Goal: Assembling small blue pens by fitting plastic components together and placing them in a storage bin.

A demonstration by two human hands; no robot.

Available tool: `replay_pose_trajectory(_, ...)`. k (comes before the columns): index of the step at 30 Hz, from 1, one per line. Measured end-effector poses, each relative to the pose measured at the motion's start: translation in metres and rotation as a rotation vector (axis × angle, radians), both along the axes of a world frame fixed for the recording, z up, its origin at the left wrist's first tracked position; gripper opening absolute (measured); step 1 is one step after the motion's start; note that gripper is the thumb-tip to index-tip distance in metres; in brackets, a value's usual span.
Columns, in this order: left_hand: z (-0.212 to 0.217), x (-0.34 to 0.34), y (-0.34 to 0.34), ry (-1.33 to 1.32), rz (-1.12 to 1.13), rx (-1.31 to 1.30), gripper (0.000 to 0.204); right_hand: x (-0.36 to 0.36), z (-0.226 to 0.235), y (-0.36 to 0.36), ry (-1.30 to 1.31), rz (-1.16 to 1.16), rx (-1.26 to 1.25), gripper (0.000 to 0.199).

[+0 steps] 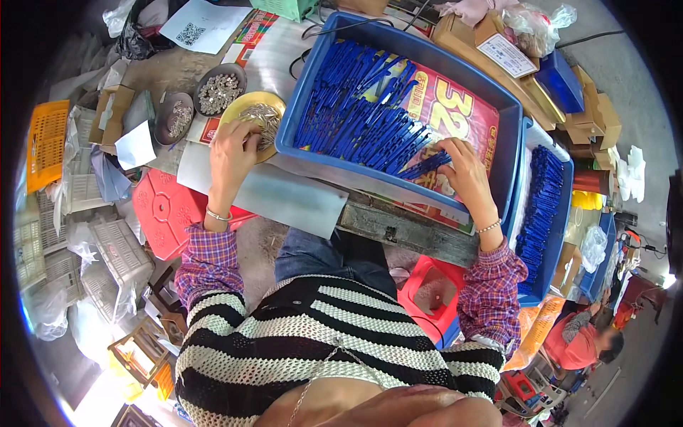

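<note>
My left hand (231,156) reaches to the yellow bowl (278,102), which holds many thin silvery metal pins (260,117). Its thumb and fingers are drawn together at the bowl's near side; what lies between them is too small to make out. Over the near right part of the large blue tray (398,191) is my right hand (466,173), its fingertips closed on the end of a slim blue strip (425,166). Beside that strip, many similar blue strips (356,107) lie in slanting rows on a red and yellow printed sheet (459,107).
Two dark bowls of small metal parts, one (221,90) behind the other (175,117), stand left of the yellow bowl. A second blue tray (542,206) of strips is at the right. Red stools (160,213) flank my legs. A person (580,341) sits at far right.
</note>
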State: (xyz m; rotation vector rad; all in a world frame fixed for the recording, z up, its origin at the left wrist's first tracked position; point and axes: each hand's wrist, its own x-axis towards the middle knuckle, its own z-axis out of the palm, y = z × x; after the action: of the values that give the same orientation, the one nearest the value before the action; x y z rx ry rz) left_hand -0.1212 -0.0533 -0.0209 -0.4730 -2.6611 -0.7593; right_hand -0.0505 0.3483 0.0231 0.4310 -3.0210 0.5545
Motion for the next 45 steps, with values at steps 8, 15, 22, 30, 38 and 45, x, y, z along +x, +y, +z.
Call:
replay_pose_trajectory(8,0.002,0.001,0.004,0.04,0.003,0.017,0.014,-0.011,-0.009,0.003,-0.017,0.188,0.013,0.029)
replay_pose_trajectory(15,0.002,0.004,-0.002,0.033,0.025,0.091,0.012,-0.01,-0.013,0.006,0.035,0.202,0.024,0.02)
replay_pose_trajectory(22,0.01,0.009,-0.004,-0.099,0.08,0.261,0.017,0.007,0.018,0.009,0.099,0.02,-0.171,0.019)
replay_pose_trajectory(30,0.016,0.028,0.013,-0.416,-0.124,0.893,0.016,0.091,0.031,-0.033,-0.257,-0.37,-1.343,0.017)
replay_pose_trajectory(38,0.041,0.064,0.062,-0.871,-0.396,1.098,0.011,0.128,-0.009,-0.092,-0.574,-0.405,-1.46,0.017)
replay_pose_trajectory(45,0.031,0.088,0.101,-1.149,-0.552,1.073,0.008,0.13,-0.015,-0.108,-0.527,-0.355,-1.317,0.02)
